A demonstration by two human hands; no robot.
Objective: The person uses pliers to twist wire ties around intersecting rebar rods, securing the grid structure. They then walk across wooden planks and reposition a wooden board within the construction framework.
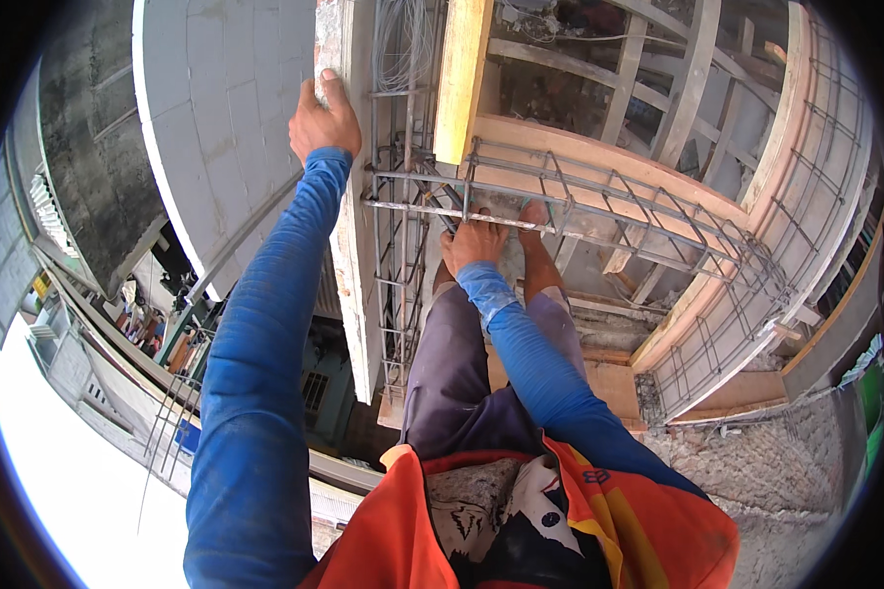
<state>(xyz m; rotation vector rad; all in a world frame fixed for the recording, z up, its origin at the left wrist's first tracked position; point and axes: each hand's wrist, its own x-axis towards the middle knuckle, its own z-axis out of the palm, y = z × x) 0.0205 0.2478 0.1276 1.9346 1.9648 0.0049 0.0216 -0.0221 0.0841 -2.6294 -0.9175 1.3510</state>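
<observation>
My left hand (326,123) reaches forward and grips the edge of a long, pale formwork board (356,265), thumb and fingers bent over it. To the right of the board runs an upright-looking rebar cage (393,236) of thin bars and ties. My right hand (475,243) is low between my knees, its fingers bent over a bar of the crossing rebar cage (580,201). Dark metal pieces (440,191) lie right beside its fingers, and whether they are bars or a tool is unclear. Part of its grip is hidden by the bar.
A yellow timber (462,79) points toward the cages. Wooden formwork (619,162) frames an opening with wooden battens (673,88) below. More rebar (825,137) curves along the right. Left of the board is a deep drop past a grey block wall (216,118). My bare feet (532,216) stand among the bars.
</observation>
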